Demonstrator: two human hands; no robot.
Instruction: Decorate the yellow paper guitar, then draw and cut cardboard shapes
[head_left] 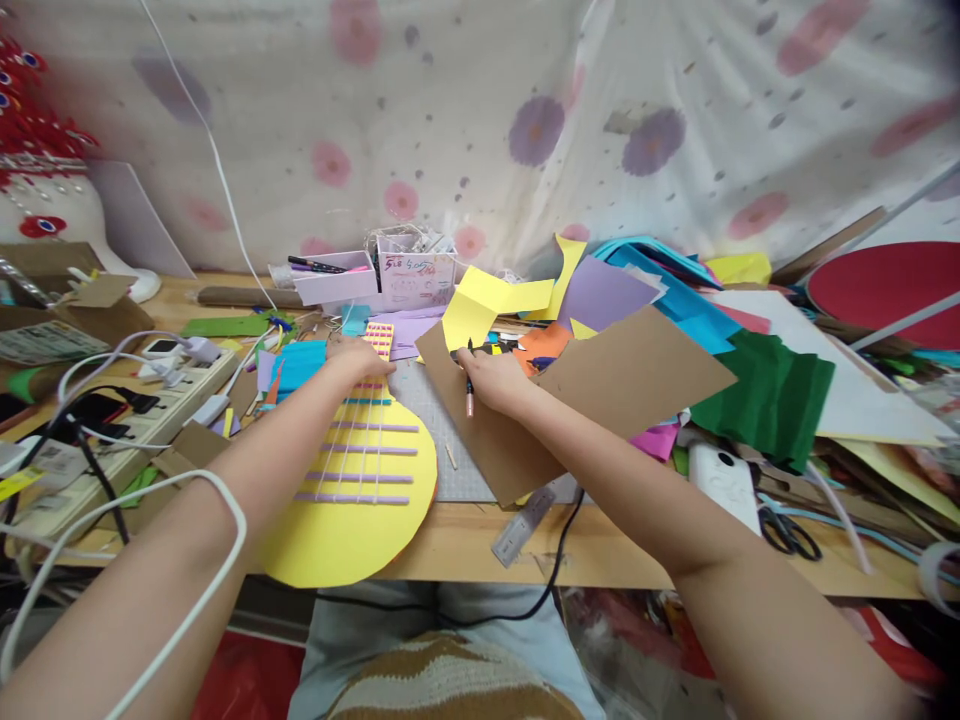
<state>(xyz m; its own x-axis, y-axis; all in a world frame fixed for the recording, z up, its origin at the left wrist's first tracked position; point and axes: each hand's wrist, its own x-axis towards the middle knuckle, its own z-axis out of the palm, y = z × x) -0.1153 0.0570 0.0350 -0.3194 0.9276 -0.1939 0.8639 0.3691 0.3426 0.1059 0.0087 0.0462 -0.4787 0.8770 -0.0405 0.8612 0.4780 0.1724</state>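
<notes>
A yellow paper guitar (352, 545), with lilac strips across its body and white strings, lies at the front left and overhangs the table edge. My left hand (356, 358) is closed over its neck, and the hand hides part of it. My right hand (491, 378) pinches a dark pen (470, 400) with a pinkish end, held roughly upright. Under that hand is a large brown cardboard sheet (637, 365) with a notched upper edge. Yellow paper (480, 305) and orange scraps (544, 343) lie just beyond the fingers.
A grey cutting mat (465, 485) lies under the cardboard, with a clear ruler (523, 527) at the front edge. Cables and a power strip (120, 440) crowd the left. Black-handled scissors (787, 530), a white device (724, 485) and piled coloured paper (772, 385) fill the right.
</notes>
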